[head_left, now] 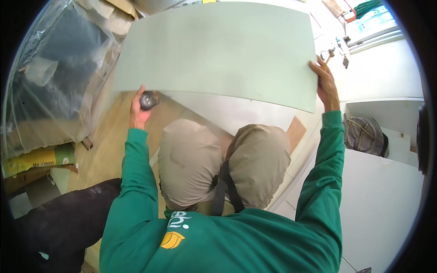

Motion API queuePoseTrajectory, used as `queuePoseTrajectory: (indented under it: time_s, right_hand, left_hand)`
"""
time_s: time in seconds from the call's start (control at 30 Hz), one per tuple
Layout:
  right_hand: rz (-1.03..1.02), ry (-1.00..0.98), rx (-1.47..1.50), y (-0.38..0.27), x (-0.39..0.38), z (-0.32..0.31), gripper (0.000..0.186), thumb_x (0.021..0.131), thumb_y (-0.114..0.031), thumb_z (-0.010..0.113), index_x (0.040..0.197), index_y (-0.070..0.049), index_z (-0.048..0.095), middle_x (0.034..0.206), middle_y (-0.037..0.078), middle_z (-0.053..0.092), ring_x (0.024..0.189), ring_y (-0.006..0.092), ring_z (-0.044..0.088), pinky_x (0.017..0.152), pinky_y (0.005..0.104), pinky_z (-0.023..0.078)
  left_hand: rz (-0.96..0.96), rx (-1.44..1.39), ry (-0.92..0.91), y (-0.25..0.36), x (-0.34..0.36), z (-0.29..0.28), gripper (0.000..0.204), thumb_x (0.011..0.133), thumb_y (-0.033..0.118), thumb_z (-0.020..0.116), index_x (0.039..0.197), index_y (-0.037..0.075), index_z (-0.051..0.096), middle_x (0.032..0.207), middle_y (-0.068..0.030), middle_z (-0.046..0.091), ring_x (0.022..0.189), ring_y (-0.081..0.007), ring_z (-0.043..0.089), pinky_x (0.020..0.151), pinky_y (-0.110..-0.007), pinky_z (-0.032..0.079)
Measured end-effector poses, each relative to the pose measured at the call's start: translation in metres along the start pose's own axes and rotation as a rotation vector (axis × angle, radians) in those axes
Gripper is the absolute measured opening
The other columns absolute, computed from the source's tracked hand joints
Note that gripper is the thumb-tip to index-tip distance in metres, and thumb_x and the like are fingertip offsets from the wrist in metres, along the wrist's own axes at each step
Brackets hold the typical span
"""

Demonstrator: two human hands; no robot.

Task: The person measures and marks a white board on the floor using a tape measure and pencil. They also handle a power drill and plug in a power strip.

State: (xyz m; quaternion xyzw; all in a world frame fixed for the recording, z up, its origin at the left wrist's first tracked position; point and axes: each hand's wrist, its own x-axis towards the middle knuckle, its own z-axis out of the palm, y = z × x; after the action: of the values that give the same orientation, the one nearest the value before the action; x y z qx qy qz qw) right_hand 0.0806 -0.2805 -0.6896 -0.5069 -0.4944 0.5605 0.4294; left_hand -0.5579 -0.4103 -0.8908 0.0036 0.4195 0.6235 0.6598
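A large pale green rectangular panel (218,52) is raised in front of my knees, its near edge tilting down to the right. My right hand (327,86) grips the panel's right edge, fingers on the near face. My left hand (138,110) is at the panel's near edge, toward its left end. It is closed around a dark round object (147,101) with a shiny face, whose exact kind I cannot make out. Whether that hand also bears on the panel is unclear.
Beneath are a wooden board (98,141) and a white panel (236,108). Plastic-wrapped goods (50,86) and a yellow bag (41,160) stand left, near a dark-clothed person's limb (73,211). At right, a backpack (364,135) sits in a white cabinet (400,116).
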Motion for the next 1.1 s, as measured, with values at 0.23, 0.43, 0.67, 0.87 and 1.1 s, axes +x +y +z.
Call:
queuePoseTrajectory:
  time_s: [0.23,0.43,0.67,0.87,1.1]
  right_hand:
    - [0.017,0.229,0.214,0.113,-0.107,-0.058,0.065,0.104,-0.016,0.068,0.159,0.005,0.04,0.139,0.018,0.067,0.12,0.0219,0.07,0.104,0.0342,0.058]
    - [0.123,0.437,0.235,0.194,-0.181,-0.095,0.091,0.101,-0.015,0.074,0.169,0.006,0.017,0.132,0.013,0.064,0.119,0.0199,0.066,0.108,0.0357,0.054]
    - [0.214,0.405,0.324,0.263,-0.205,-0.092,0.079,0.102,-0.017,0.073,0.165,0.005,0.029,0.136,0.013,0.064,0.124,0.0209,0.065,0.108,0.0376,0.055]
    - [0.449,0.365,0.061,0.315,-0.194,-0.102,0.047,0.103,-0.024,0.072,0.143,-0.004,0.059,0.097,0.003,0.067,0.075,0.0123,0.065,0.066,0.028,0.054]
    - [0.628,0.506,-0.29,0.326,-0.192,-0.065,0.039,0.103,-0.033,0.073,0.127,-0.005,0.065,0.066,-0.007,0.048,0.045,0.0059,0.039,0.04,0.0269,0.027]
  left_hand:
    - [-0.018,0.233,-0.089,-0.043,0.017,0.024,0.033,0.094,0.025,0.084,0.11,0.006,0.063,0.091,-0.0169,0.072,0.075,-0.0292,0.072,0.068,-0.044,0.062]
    - [-0.131,0.398,-0.17,-0.084,0.013,0.036,0.035,0.096,0.023,0.082,0.112,0.002,0.06,0.09,-0.0165,0.071,0.076,-0.0265,0.072,0.064,-0.043,0.062]
    - [-0.271,0.444,-0.128,-0.117,0.038,0.011,0.032,0.097,0.023,0.082,0.112,0.003,0.062,0.09,-0.0132,0.072,0.077,-0.025,0.071,0.067,-0.041,0.061]
    - [-0.336,0.659,-0.023,-0.129,0.072,-0.032,0.023,0.099,0.025,0.077,0.109,0.006,0.067,0.093,-0.0086,0.073,0.078,-0.0243,0.071,0.069,-0.038,0.059]
    - [-0.289,0.948,0.029,-0.14,0.063,-0.036,0.029,0.097,0.029,0.079,0.103,0.004,0.066,0.094,-0.009,0.07,0.079,-0.0217,0.073,0.067,-0.038,0.059]
